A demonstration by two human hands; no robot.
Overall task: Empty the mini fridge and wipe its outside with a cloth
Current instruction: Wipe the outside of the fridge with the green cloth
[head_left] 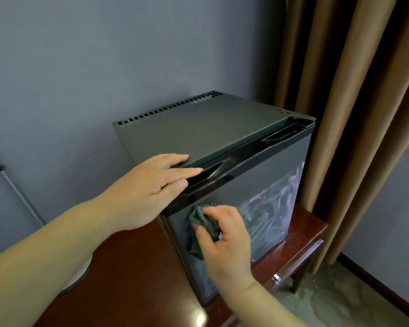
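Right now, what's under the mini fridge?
A reddish-brown wooden table. The fridge stands on it, and a drawer shows below the table's right edge. The tabletop directly beneath the fridge is covered, so anything there cannot be seen.

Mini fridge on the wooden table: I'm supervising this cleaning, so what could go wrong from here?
The dark grey mini fridge stands near the reddish-brown wooden table's edge; hard rubbing might shift it. The right hand grips the green cloth bunched, so the whitish streaks may just smear. The left hand, resting at the door's top groove, could tug it open.
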